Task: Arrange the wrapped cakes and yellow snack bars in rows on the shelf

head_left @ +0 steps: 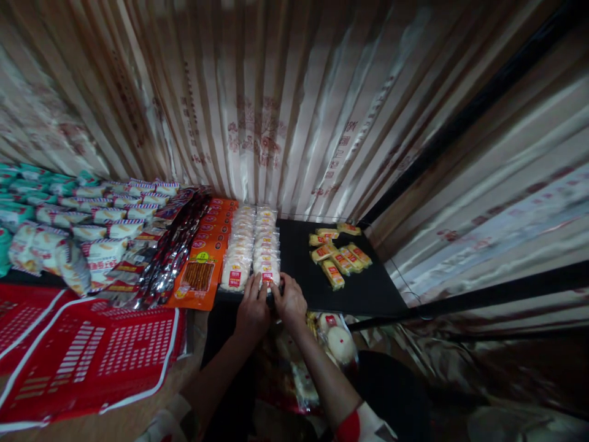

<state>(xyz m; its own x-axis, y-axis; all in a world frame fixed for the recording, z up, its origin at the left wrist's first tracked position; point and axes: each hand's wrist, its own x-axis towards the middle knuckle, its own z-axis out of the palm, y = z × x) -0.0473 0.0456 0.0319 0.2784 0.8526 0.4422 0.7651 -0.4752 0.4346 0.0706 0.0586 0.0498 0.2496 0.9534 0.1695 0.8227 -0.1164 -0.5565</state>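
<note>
Two rows of clear-wrapped, round white crackers (pixel 237 258) with red labels stand on a black shelf. At the front end of the right row is a cracker pack (pixel 268 267). My left hand (pixel 254 309) has its fingers closed against the near left side of this pack. From the near right, my right hand (pixel 291 302) grips the same pack, its fingers bent. The undersides of both hands and the pack's lower edge are hidden. Directly left of the rows lie orange snack bags (pixel 200 270).
Small yellow snack packets (pixel 341 260) lie loosely on the right of the black shelf (pixel 299 245). Dark shiny bags and white snack bags (pixel 105 252) fill the left. Red baskets (pixel 92 356) stand in front. More wrapped food (pixel 338 341) sits below my right forearm. Printed sheeting hangs behind.
</note>
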